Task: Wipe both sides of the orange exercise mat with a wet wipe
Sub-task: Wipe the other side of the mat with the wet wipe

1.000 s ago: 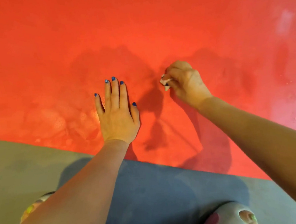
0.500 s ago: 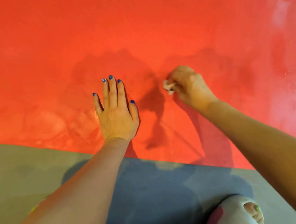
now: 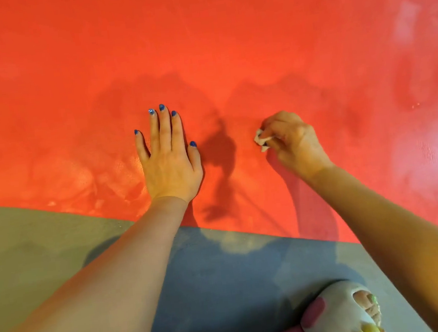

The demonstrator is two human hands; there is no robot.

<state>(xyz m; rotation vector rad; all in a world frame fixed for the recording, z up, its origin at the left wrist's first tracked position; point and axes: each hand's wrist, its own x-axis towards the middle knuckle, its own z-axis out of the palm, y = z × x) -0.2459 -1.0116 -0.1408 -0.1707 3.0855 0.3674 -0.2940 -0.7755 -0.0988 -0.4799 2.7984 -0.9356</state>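
Orange exercise mat [image 3: 227,36] is spread flat across the whole upper part of the head view, its near edge running as a slant from 9 o'clock down toward 4 o'clock. Grey floor [image 3: 27,238] is seen below that edge, and a thin grey strip at the 1 o'clock corner, beyond the mat's far edge.

Left hand [image 3: 169,160] is laid palm-down on the mat just inside the near edge, fingers straight and close together, pointing to 12 o'clock; nothing is held. Blue polish is noted on the nails.

Right hand [image 3: 290,140] is placed at 3 o'clock of the left, well apart from it, fingers curled. A small crumpled wet wipe [image 3: 260,141] is pinched at the fingertips, only a white scrap showing on the hand's 9 o'clock side. Whether the wipe is pressed to the mat cannot be told with certainty.

Open mat is seen on all sides of both hands: a broad bare stretch toward 12 o'clock, more toward 9 and 3. Pale sheen is noted at 3 o'clock and smeared marks at 8 o'clock near the edge.

A foot in a pale open-toed sock [image 3: 341,312] is seen on the floor at 5 o'clock, clear of the mat edge.
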